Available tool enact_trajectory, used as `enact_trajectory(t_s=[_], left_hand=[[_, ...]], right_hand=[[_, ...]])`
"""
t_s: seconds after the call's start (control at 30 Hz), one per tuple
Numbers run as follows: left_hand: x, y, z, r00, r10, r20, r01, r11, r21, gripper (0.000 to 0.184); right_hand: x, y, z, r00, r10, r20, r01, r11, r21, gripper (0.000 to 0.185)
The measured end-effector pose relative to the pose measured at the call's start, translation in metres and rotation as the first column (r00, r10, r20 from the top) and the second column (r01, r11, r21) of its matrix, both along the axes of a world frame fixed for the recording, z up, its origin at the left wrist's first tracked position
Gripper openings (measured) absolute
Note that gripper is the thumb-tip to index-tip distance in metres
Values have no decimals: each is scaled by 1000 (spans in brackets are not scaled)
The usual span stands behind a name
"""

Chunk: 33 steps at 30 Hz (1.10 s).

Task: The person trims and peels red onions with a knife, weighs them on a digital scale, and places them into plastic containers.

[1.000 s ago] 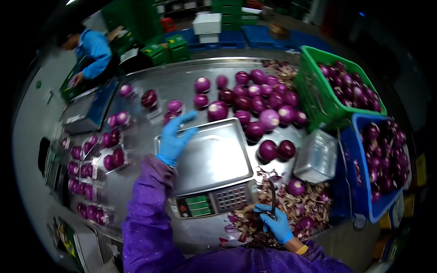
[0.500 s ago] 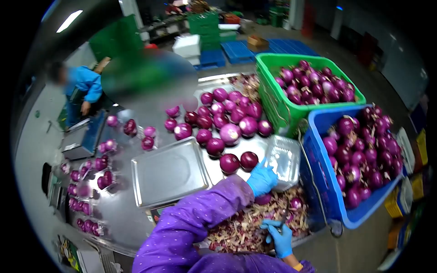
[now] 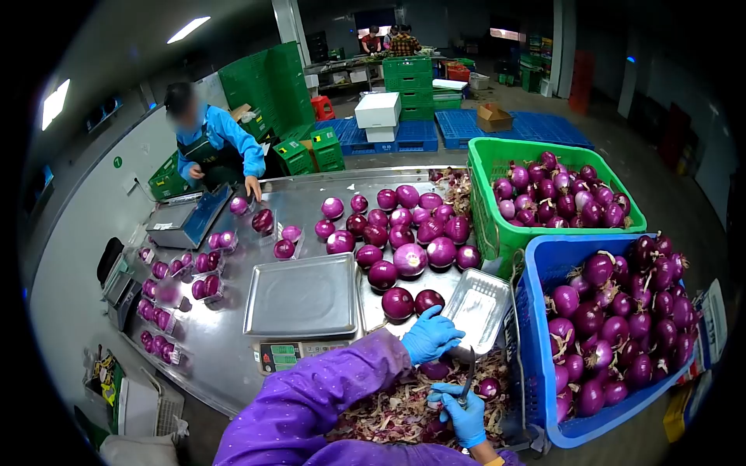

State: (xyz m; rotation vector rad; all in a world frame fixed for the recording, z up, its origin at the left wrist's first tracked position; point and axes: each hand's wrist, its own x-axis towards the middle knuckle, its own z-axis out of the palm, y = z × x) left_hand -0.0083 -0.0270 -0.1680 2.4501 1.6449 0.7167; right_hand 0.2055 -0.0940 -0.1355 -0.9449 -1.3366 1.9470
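Note:
My left hand (image 3: pixel 432 338), in a blue glove, is beside the left edge of a clear plastic tray (image 3: pixel 475 307). Its fingers are apart, and nothing shows in them. Two peeled red onions (image 3: pixel 398 304) sit just beyond this hand. Lower down, my right hand (image 3: pixel 464 415), also gloved in blue, is closed round a knife (image 3: pixel 470 371) whose dark, narrow blade points up; the fingers hide the handle. Below both hands lies a heap of dry onion skins (image 3: pixel 369 415), with a few onions among them.
On the right stand a blue crate (image 3: pixel 540 311) and a green crate (image 3: pixel 482 182), both full of onions. A scale (image 3: pixel 301 297) stands left of my hands. Packed onions (image 3: pixel 206 287) line the table's left side. Across the table, a person in blue sleeves (image 3: pixel 225 140) reaches towards a pack.
My view has tilted up and shifted left. My left hand has drawn back left from the plastic tray. My right hand still holds the knife, its blade now more visible.

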Motion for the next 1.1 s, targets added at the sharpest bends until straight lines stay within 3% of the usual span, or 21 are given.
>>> enact_trajectory(t_s=[0.1,0.4,0.47,0.53,0.6,0.67,0.8,0.9,1.0,1.1], left_hand=[[0,5,7,999,48,6,-48,985,166,17],[-34,1,82,916,-103,389,-99,880,465,10],[-61,-37,105,947,121,298,-272,795,542,12],[-97,-80,90,864,441,243,-495,658,567,8],[-128,-117,76,759,608,232,-614,550,567,9],[-161,-153,43,684,699,208,-710,573,410,19],[-152,-170,29,609,787,97,-789,590,172,43],[-118,-143,56,620,785,1,-741,585,331,58],[-109,-90,65,782,591,196,-619,772,145,65],[-106,-16,43,791,541,285,-575,817,46,64]], right_hand=[[4,0,2,1000,-6,-11,6,1000,6,22],[14,-11,0,985,-169,-35,170,985,38,24],[15,-12,-2,984,-174,-26,175,984,28,25],[15,-16,-2,987,-160,-13,160,987,0,25],[12,-21,-4,991,-133,-3,133,991,-26,25],[6,-26,-4,995,-100,12,100,994,-44,24],[-8,-29,-7,1000,17,13,-16,1000,-18,23],[-13,-28,-10,999,37,24,-36,998,-43,22],[-9,-23,-21,999,13,42,-10,997,-74,22],[-7,-16,-25,998,-10,70,17,995,-98,22]])
